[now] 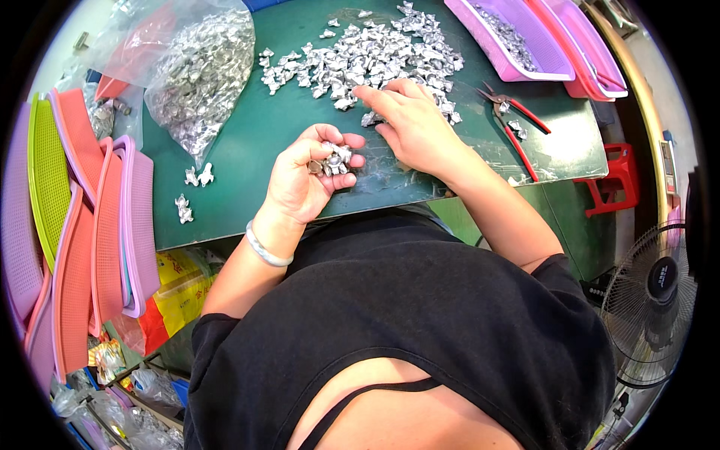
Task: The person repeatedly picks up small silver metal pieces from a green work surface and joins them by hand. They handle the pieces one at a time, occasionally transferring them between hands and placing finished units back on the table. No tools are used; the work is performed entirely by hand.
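Observation:
My left hand (pixel 306 169) is cupped with its palm up, fingers curled round several small silver metal figures (pixel 337 160). A bracelet (pixel 264 246) circles that wrist. Just to the right and farther off, my right hand (pixel 414 129) reaches over the near edge of a big heap of the same silver figures (pixel 375 56). Its index finger and thumb are apart, with loose figures lying by the fingertips. I cannot see what lies under its palm. At the table's left, two figures (pixel 199 176) and one more nearer figure (pixel 183 209) lie alone.
The green table (pixel 247 169) bears a clear bag of figures (pixel 199 71) at the far left. Red-handled cutting pliers (pixel 512 124) lie open at the right. Purple baskets (pixel 510 41) stand far right; stacked baskets (pixel 71 217) fill the left. A red stool (pixel 615 180) and fan (pixel 652 300) stand rightward.

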Available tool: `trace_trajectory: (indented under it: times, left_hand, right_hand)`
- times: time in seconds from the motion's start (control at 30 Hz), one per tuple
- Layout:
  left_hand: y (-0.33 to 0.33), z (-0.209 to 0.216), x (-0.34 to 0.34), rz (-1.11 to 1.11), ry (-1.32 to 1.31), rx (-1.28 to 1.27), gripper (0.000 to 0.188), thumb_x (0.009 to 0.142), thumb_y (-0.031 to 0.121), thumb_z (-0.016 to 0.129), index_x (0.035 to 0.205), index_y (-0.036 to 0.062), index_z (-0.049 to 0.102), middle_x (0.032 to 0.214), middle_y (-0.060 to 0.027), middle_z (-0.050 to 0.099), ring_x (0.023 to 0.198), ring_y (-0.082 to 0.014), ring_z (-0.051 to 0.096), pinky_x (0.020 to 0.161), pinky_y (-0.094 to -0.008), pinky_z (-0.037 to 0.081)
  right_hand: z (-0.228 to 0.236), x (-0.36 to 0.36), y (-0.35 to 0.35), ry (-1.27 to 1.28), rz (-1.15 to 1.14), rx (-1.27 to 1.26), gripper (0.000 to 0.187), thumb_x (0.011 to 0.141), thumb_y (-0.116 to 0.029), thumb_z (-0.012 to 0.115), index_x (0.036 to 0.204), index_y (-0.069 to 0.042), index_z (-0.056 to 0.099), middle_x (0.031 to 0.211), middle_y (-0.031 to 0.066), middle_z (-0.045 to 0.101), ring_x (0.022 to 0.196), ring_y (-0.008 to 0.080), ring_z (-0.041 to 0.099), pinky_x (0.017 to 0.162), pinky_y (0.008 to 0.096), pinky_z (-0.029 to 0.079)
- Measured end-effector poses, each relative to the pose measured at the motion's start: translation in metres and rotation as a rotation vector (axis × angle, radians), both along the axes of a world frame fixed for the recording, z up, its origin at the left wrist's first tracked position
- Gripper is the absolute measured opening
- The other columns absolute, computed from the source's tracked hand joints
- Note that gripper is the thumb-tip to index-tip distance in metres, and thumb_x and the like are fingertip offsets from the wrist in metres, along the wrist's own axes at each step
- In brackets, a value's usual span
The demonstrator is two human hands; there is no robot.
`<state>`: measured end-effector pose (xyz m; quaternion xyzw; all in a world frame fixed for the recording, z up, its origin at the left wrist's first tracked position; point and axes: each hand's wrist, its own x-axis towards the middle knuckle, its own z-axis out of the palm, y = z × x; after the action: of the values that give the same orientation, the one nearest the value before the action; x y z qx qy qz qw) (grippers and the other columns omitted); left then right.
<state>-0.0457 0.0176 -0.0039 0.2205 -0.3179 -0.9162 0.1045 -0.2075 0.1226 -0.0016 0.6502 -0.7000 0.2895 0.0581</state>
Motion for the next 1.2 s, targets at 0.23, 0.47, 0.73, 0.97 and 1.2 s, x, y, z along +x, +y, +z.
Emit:
trace_trajectory:
  times: [0.23, 0.47, 0.73, 0.97, 1.2]
  left_hand:
    - [0.001, -0.001, -0.001, 0.034, -0.126, -0.1, 0.019, 0.083, 0.012, 0.053, 0.099, 0.0024, 0.053, 0.08, -0.0075, 0.057, 0.066, -0.0163, 0.056, 0.049, -0.0227, 0.044]
    - [0.005, 0.004, -0.007, 0.064, -0.181, -0.256, 0.016, 0.082, 0.014, 0.06, 0.095, 0.0054, 0.057, 0.075, -0.0025, 0.058, 0.061, -0.0088, 0.054, 0.045, -0.0184, 0.039]
    - [0.008, 0.004, -0.005, -0.066, -0.203, -0.23, 0.018, 0.087, 0.02, 0.053, 0.091, 0.003, 0.058, 0.071, -0.0029, 0.058, 0.058, -0.0115, 0.054, 0.043, -0.0194, 0.038]
    - [0.01, 0.005, -0.005, -0.062, -0.189, -0.229, 0.018, 0.087, 0.02, 0.052, 0.09, 0.0028, 0.058, 0.071, -0.0028, 0.058, 0.057, -0.0115, 0.054, 0.043, -0.0193, 0.038]
    - [0.013, 0.007, -0.005, -0.063, -0.187, -0.258, 0.017, 0.087, 0.02, 0.053, 0.09, 0.0037, 0.058, 0.071, -0.0023, 0.057, 0.058, -0.011, 0.053, 0.044, -0.0191, 0.037]
  right_hand:
    - [-0.005, -0.006, -0.007, -0.097, 0.052, -0.023, 0.042, 0.071, -0.001, 0.059, 0.112, -0.008, 0.052, 0.079, 0.0027, 0.062, 0.087, 0.0235, 0.051, 0.078, 0.0351, 0.039]
    - [0.004, 0.005, -0.001, -0.793, 0.127, -0.055, 0.036, 0.079, -0.001, 0.057, 0.114, -0.003, 0.05, 0.081, 0.0037, 0.061, 0.077, 0.0102, 0.056, 0.073, 0.0238, 0.044]
    - [0.009, 0.015, 0.005, -0.983, 0.13, -0.009, 0.038, 0.081, -0.001, 0.056, 0.118, 0.0, 0.046, 0.08, 0.001, 0.059, 0.078, 0.0064, 0.054, 0.074, 0.0204, 0.042]
    - [0.009, 0.012, 0.009, -1.121, 0.172, 0.001, 0.033, 0.085, -0.002, 0.049, 0.118, 0.001, 0.046, 0.086, 0.0043, 0.059, 0.082, 0.0077, 0.054, 0.077, 0.0219, 0.043]
    - [0.009, 0.011, 0.011, -1.18, 0.166, 0.012, 0.033, 0.086, -0.004, 0.049, 0.118, 0.002, 0.044, 0.087, 0.005, 0.059, 0.083, 0.0086, 0.055, 0.078, 0.0226, 0.043]
